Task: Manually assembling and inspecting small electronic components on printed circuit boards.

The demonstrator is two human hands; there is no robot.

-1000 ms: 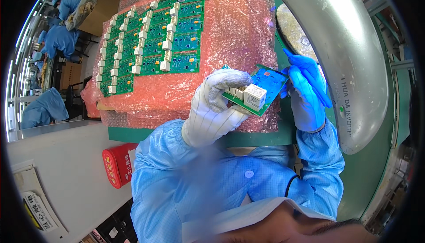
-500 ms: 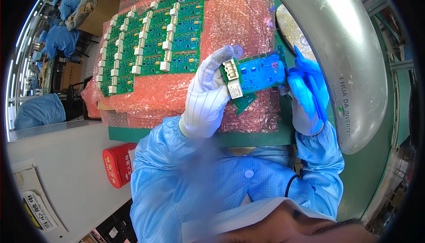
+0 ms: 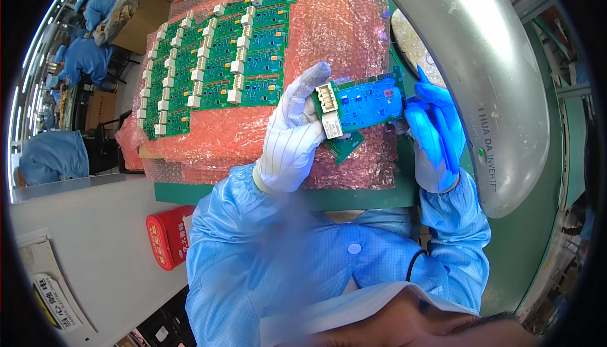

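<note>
My left hand, in a white striped glove, grips a green circuit board by its left end. That end carries a white connector and a white block-shaped part. Blue-violet light falls on the board's right part and on my gloved right hand. My right hand is closed around a slim pointed tool, its tip up; its exact kind is unclear in the glare. Its fingers are close to the board's right edge; contact cannot be made out. Part of another green board shows below the held one.
Rows of similar boards lie on pink bubble wrap over a green table. A large silver lamp housing overhangs the right side. At left are a red container and a grey surface; people in blue work beyond.
The view has shifted slightly. My hands and the board appear a little further left, with the same grips; my left index finger sits slightly further from the board.
</note>
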